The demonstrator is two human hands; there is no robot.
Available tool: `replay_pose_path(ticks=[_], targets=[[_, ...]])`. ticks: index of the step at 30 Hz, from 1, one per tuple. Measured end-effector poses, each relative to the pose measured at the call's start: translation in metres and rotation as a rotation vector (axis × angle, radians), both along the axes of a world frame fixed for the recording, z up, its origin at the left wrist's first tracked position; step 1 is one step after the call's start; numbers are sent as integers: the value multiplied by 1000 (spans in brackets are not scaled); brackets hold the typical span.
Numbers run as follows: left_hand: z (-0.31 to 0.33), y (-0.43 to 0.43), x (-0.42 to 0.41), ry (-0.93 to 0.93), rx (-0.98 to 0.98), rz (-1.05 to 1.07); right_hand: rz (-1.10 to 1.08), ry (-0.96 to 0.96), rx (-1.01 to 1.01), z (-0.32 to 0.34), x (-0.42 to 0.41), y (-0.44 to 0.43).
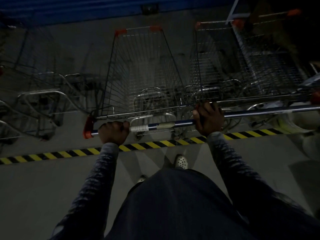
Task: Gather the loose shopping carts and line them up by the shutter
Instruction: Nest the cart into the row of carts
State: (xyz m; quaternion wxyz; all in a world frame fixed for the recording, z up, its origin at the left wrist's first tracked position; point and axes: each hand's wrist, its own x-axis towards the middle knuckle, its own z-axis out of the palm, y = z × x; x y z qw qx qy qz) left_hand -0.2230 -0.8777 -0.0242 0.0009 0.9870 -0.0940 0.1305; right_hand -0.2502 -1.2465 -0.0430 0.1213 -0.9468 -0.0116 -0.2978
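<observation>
A wire shopping cart with orange corner caps stands straight ahead, its nose toward the blue shutter. Its blue handle bar runs across the view. My left hand is wrapped around the bar near the orange left end cap. My right hand grips the bar further right. A second cart stands beside it on the right, and a third beyond that. Another cart sits in the dark at the left.
A yellow-and-black hazard stripe crosses the grey concrete floor just under the handle. My feet in pale perforated shoes stand behind it. A whitish bag or wrapping lies at the right. The scene is dim.
</observation>
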Motion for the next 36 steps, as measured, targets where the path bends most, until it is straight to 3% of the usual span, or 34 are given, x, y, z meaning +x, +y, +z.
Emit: replay_pose_path(ticks=[3,7,12,15,19,27,32,36], targets=[[-1,2,-1,-39,77,-55,8,8,1,1,0,0],[-12,10,5,136,30,52,61,22,86,0,-6,-4],[-3,-1,6,136,-185,82,-137,-71,545,1,-3,-29],[3,-21,0,63,-405,79,-250,-126,700,4,-2,-47],[-2,-59,-9,37,-405,-96,-297,-147,660,11,-13,-46],[7,-165,-26,135,-162,-623,-294,-7,572,5,-22,-25],[14,-191,-5,507,-195,-633,-240,51,442,2,-19,-16],[23,-197,8,688,-411,-564,-259,59,428,4,-18,-14]])
